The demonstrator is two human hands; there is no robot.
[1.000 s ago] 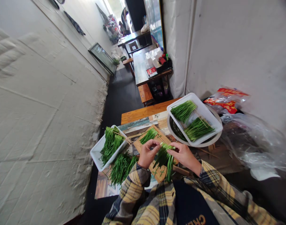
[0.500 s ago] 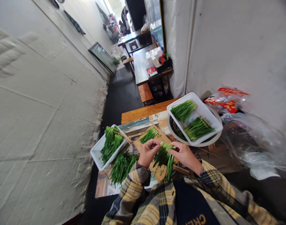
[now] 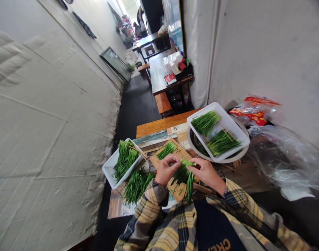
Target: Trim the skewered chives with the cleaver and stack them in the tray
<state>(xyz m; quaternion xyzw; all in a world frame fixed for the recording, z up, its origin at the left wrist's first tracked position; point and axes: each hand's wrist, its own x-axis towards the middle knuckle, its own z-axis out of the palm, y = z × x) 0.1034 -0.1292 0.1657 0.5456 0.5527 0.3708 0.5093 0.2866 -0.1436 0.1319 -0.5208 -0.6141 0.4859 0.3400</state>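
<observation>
My left hand (image 3: 165, 170) and my right hand (image 3: 205, 172) are both closed on one bundle of green chives (image 3: 185, 175), held over a wooden cutting board (image 3: 179, 192). The left fingers pinch the bundle's top end, the right hand grips it from the other side. The stalks hang down toward my lap. A smaller bunch of chives (image 3: 166, 150) lies on the board's far end.
A white tray (image 3: 108, 169) with skewered chives sits at left, loose chives (image 3: 135, 183) beside it. Another white tray (image 3: 227, 122) of chive skewers rests on a round basin (image 3: 244, 150). Plastic bags (image 3: 279, 157) lie at right. Benches and tables stand beyond.
Both hands stay on the chive bundle with only slight finger movement. The camera has shifted a little.
</observation>
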